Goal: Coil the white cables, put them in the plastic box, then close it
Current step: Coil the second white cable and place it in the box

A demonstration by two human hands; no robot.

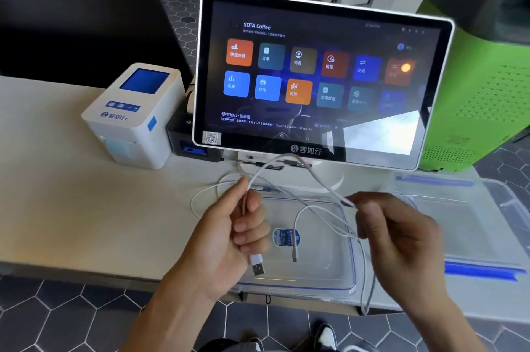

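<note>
My left hand (229, 234) grips a white cable (289, 160) near its USB plug (257, 264), which hangs below the fist. The cable arches up in front of the screen and comes down to my right hand (398, 234), which pinches it between thumb and fingers. More of its length hangs below my right hand, past the counter edge. A small connector (294, 254) dangles over the clear plastic box (348, 236), which stands open at the counter's front edge. Its clear lid (470, 208) with blue clips lies to the right. Another white cable (200, 193) lies looped on the counter behind my left hand.
A touchscreen terminal (315, 76) stands just behind the box. A white receipt printer (134, 113) sits at left with a black device (186, 139) beside it. A green machine (484, 87) stands at right. Dark hexagon floor tiles (57, 314) lie below the counter edge.
</note>
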